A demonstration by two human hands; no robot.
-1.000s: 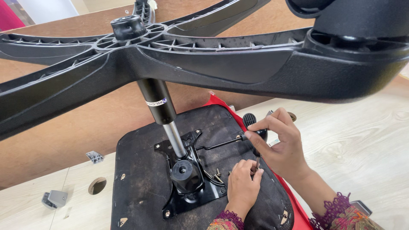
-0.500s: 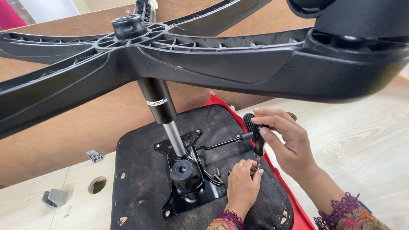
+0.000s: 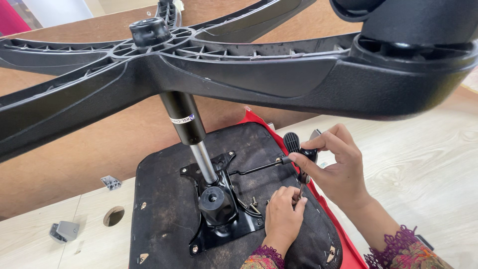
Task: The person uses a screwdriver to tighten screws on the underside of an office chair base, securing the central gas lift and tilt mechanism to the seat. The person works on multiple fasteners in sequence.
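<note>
One upturned chair seat (image 3: 164,219) lies on a pale wooden table (image 3: 428,164), carrying one metal plate (image 3: 221,199), one gas cylinder (image 3: 191,134) and one star base (image 3: 239,65). Right hand (image 3: 336,167) grips one screwdriver (image 3: 301,164) upright near the seat's right edge; left hand (image 3: 284,216) pinches its tip. Since the earlier frame, the right hand has risen slightly. Two metal brackets (image 3: 63,230) lie at the table's left edge.

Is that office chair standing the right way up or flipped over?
Flipped over. The seat lies underside up on the table, its mounting plate exposed, and the star base sits on top of the column.
</note>
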